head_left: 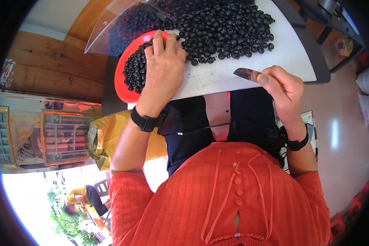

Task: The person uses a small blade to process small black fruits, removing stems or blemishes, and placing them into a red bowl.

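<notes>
My left hand [165, 69] lies over the right side of a red plastic basin [119, 84], its fingers apart and bent down near the rim. Small round black pieces [135, 69] fill the basin; whatever is under my fingertips is hidden. In my right hand [285, 88] is a short knife [247, 74], gripped with the thumb along it and the blade pointing left above the white tabletop [229, 78]. A large heap of round black pieces [223, 30], some with a hole showing, covers the far part of the table.
A clear plastic sheet [95, 41] stands at the far left beside more black pieces. Yellow cloth [123, 131] hangs below the table's left. A seated person [81, 197] is outside at lower left. Red stools [337, 225] stand at lower right.
</notes>
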`<action>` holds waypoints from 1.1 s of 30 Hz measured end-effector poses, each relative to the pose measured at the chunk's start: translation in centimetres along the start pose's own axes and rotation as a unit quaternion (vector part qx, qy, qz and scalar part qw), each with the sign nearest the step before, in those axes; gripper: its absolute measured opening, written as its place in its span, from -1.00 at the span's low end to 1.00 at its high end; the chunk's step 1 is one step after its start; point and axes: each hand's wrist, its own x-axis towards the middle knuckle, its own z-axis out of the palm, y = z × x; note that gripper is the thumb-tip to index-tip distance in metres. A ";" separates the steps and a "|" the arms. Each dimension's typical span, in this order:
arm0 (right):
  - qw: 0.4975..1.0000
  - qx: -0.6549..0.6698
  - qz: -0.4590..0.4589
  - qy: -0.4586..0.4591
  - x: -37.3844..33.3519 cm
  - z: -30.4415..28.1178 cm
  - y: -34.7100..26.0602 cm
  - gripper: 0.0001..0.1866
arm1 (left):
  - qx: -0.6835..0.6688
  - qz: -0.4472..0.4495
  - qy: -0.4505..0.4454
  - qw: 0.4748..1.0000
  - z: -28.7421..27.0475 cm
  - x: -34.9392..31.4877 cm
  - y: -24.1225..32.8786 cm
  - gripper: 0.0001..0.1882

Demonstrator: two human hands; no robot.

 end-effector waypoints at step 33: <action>1.000 0.002 -0.024 0.012 0.0 0.4 0.4 -0.74 | -0.348 -0.128 0.143 0.918 0.6 -0.5 7.1 -0.81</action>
